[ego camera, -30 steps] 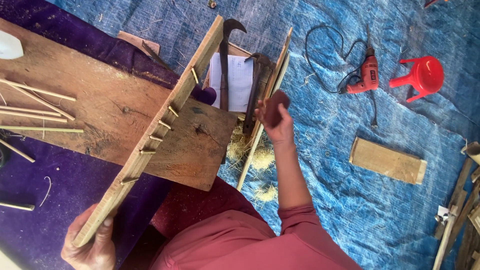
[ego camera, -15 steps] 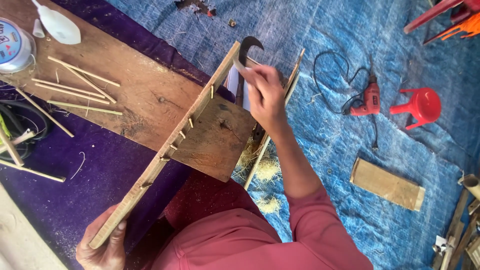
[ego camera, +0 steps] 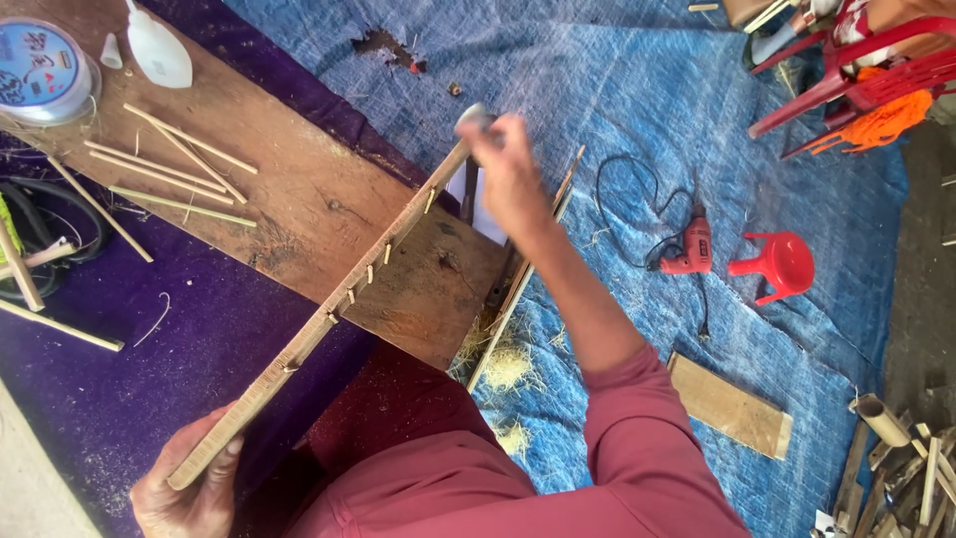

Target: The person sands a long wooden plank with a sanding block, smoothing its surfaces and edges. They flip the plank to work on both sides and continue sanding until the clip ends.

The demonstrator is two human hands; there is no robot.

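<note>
**Pegged Bamboo Strip Held at Both Ends Over the Work Plank**

The long bamboo strip point(ego camera: 329, 317) runs diagonally from lower left to upper right, tilted above the wooden plank point(ego camera: 299, 199). About six short pegs project from its edge along the middle section.

The left hand point(ego camera: 189, 493) is clenched around the lower end of the strip, fingers wrapped over it. The right hand point(ego camera: 508, 174) is at the upper end, closed around a small grey object point(ego camera: 472, 117); motion blur prevents identifying that object or telling whether the hand touches the strip itself.

A second, thinner bamboo strip point(ego camera: 518, 284) lies just beside the first, under the right forearm, on the blue tarpaulin point(ego camera: 617, 80).

On the plank lie about five thin bamboo sticks point(ego camera: 169, 169), loosely fanned. At its far end stand one round spool point(ego camera: 40, 70) and one white glue bottle point(ego camera: 159, 50).

On the tarpaulin, to the right of the arm: one red electric drill point(ego camera: 689, 247) with a black cord, one red plastic stool point(ego camera: 782, 264) on its side, and one flat wooden board point(ego camera: 732, 406). Pale shavings lie near the plank's edge.
</note>
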